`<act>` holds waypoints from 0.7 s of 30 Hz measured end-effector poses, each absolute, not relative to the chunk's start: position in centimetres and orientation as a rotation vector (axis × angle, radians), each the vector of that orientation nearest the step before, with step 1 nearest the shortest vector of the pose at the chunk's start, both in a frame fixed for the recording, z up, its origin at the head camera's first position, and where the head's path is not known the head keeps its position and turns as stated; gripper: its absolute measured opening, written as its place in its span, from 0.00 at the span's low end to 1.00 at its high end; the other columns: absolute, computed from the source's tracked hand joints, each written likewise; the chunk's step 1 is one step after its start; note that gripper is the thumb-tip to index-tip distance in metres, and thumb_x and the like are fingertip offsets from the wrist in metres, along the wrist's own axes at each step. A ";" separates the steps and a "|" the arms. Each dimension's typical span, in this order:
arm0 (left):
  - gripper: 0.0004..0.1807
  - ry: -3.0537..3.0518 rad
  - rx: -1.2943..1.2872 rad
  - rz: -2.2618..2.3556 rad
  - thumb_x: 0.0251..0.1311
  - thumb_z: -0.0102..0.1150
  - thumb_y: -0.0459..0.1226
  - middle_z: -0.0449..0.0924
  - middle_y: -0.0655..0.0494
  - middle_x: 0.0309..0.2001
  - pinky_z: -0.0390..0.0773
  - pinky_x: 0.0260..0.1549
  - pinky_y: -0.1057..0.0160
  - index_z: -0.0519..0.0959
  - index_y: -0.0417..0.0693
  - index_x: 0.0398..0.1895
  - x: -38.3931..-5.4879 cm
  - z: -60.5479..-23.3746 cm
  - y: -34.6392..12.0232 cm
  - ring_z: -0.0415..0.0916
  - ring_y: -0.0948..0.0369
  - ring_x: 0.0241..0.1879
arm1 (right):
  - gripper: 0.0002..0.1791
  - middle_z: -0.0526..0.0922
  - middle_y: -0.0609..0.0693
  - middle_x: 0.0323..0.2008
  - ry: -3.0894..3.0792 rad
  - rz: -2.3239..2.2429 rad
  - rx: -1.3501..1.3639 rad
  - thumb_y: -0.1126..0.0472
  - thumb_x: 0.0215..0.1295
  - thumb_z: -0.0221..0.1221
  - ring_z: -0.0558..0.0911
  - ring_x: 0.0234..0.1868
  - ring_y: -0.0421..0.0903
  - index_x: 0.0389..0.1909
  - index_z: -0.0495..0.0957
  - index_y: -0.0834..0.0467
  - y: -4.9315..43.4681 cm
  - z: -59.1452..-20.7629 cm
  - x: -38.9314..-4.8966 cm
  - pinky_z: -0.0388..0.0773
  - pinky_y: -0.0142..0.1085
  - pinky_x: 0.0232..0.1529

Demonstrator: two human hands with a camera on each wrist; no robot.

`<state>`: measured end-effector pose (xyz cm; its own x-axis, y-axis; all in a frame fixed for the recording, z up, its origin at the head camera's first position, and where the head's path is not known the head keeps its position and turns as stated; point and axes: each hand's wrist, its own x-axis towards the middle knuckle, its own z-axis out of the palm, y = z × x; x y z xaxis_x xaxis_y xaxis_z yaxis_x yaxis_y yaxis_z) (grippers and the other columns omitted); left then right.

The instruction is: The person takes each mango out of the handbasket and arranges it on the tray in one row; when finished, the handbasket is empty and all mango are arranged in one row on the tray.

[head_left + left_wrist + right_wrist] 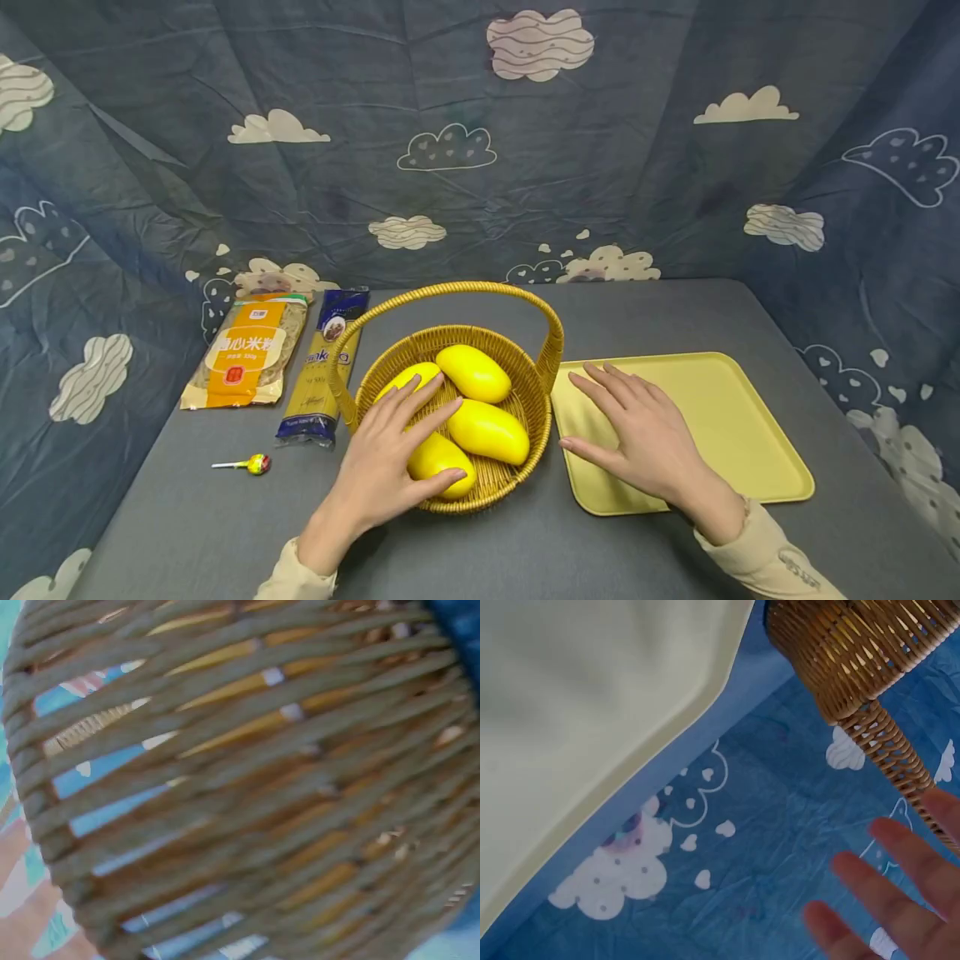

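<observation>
A wicker basket (480, 500) with a tall arched handle (450, 287) holds several yellow mangoes (491, 431). Over the basket's near left side, my left hand (390, 454) spreads its fingers above the mangoes and partly covers two of them; whether it touches them I cannot tell. The left wrist view is filled by the woven basket wall (225, 795), close and blurred. My right hand (637, 425) hovers over the left part of a pale yellow tray (727, 417), fingers extended and holding nothing. In the right wrist view, its fingers (889, 919) show at lower right.
Left of the basket lie a blue and yellow pasta packet (311, 392) and an orange-labelled rice noodle bag (247, 354). A lollipop (257, 464) rests nearer to me. Dark cloth with cloud prints (442, 208) hangs around the table's back and sides.
</observation>
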<state>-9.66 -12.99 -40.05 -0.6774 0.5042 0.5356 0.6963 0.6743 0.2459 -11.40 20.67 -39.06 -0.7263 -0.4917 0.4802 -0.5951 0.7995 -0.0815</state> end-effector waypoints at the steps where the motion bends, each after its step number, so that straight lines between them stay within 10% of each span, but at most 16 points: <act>1: 0.35 -2.395 -0.929 -0.668 0.57 0.53 0.63 0.59 0.57 0.70 0.58 0.62 0.49 0.70 0.58 0.65 -9.5 -40.2 -13.1 0.57 0.51 0.66 | 0.39 0.74 0.54 0.59 -2.500 0.353 0.823 0.29 0.57 0.53 0.72 0.59 0.56 0.61 0.73 0.53 20.5 -39.0 -11.4 0.69 0.55 0.53; 6: 0.21 -1.985 -0.857 -0.924 0.60 0.60 0.50 0.78 0.46 0.50 0.71 0.50 0.60 0.82 0.44 0.48 -9.1 -40.6 -13.6 0.75 0.50 0.48 | 0.28 0.82 0.50 0.45 -2.274 0.488 0.904 0.36 0.62 0.54 0.81 0.43 0.50 0.46 0.82 0.55 19.3 -38.7 -11.6 0.77 0.48 0.39; 13: 0.18 -1.612 -0.587 -1.107 0.58 0.64 0.41 0.73 0.38 0.31 0.70 0.40 0.70 0.79 0.30 0.31 -8.4 -39.8 -14.0 0.71 0.54 0.34 | 0.18 0.83 0.45 0.36 -2.204 0.606 1.004 0.44 0.62 0.58 0.82 0.36 0.44 0.39 0.84 0.55 17.2 -38.1 -12.1 0.80 0.42 0.34; 21: 0.31 -1.792 -0.208 -1.552 0.49 0.62 0.21 0.63 0.50 0.53 0.67 0.45 0.63 0.58 0.22 0.55 -8.3 -40.0 -14.9 0.66 0.55 0.48 | 0.19 0.83 0.44 0.34 -2.405 0.651 1.058 0.42 0.60 0.61 0.78 0.28 0.39 0.41 0.83 0.53 14.7 -37.2 -12.6 0.75 0.33 0.25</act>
